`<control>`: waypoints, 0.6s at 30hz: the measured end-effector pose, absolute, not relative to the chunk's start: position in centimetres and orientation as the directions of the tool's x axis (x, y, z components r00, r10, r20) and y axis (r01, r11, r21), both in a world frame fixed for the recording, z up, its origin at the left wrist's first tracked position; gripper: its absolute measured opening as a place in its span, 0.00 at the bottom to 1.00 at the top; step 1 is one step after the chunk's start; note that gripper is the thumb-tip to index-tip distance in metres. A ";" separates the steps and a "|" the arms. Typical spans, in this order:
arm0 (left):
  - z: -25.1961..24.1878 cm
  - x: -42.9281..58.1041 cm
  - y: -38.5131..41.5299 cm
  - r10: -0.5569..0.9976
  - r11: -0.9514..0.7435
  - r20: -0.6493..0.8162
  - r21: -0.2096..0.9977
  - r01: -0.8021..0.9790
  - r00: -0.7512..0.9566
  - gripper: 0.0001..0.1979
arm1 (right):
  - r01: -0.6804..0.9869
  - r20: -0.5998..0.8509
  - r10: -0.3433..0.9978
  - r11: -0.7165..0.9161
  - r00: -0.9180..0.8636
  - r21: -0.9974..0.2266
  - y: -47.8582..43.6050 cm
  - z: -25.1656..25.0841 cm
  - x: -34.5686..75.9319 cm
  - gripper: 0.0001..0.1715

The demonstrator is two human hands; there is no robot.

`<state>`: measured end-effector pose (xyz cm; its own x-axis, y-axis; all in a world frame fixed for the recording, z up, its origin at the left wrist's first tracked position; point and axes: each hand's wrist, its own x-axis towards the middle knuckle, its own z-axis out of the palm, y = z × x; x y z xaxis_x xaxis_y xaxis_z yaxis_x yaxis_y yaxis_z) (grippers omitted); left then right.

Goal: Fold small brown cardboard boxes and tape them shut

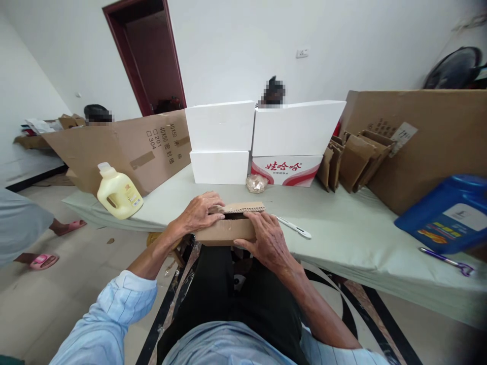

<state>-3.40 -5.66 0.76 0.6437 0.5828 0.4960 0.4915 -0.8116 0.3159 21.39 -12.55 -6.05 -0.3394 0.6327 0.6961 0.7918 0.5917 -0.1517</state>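
A small brown cardboard box (224, 230) rests at the near edge of the pale green table (342, 228), just above my lap. My left hand (200, 212) lies over the box's left top flap with its fingers curled down on it. My right hand (266, 238) grips the box's right end, fingers pressed over the top flap and thumb along the front. A dark gap shows between the flaps. A white pen-like tool (294, 227) lies on the table just right of my right hand.
A cream detergent bottle (118, 191) stands at left. White foam boxes (220, 142) and a red-printed carton (287, 170) line the back, with folded cardboard pieces (353, 159) and a blue jug (449, 213) at right. Another person's feet in pink sandals (43, 261) are at far left.
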 end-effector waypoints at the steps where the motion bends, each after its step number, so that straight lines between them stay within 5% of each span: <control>1: 0.6 -3.3 -5.6 0.567 -0.823 0.491 0.298 0.484 0.661 0.05 | 0.792 0.712 0.623 0.591 -0.325 -0.155 -12.7 -6.3 21.3 0.39; 5: 0.1 -2.7 -6.0 0.518 -0.853 0.507 0.249 0.459 0.689 0.05 | 0.804 0.713 0.617 0.580 -0.333 -0.127 -13.2 -6.8 21.0 0.44; 12: -0.2 -2.8 -6.9 0.462 -0.880 0.521 0.171 0.443 0.718 0.11 | 0.824 0.750 0.582 0.559 -0.314 -0.089 -13.6 -7.3 20.7 0.33; 18: -0.3 -2.4 -7.4 0.521 -0.852 0.550 0.301 0.428 0.652 0.09 | 0.812 0.767 0.565 0.575 -0.302 -0.104 -13.6 -7.7 20.5 0.32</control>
<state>-2.38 -7.39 -0.30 0.6522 0.5214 0.5502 0.4277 -0.8524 0.3008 20.52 -13.65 -7.72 -0.3024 0.5654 0.7674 0.8116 0.5749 -0.1038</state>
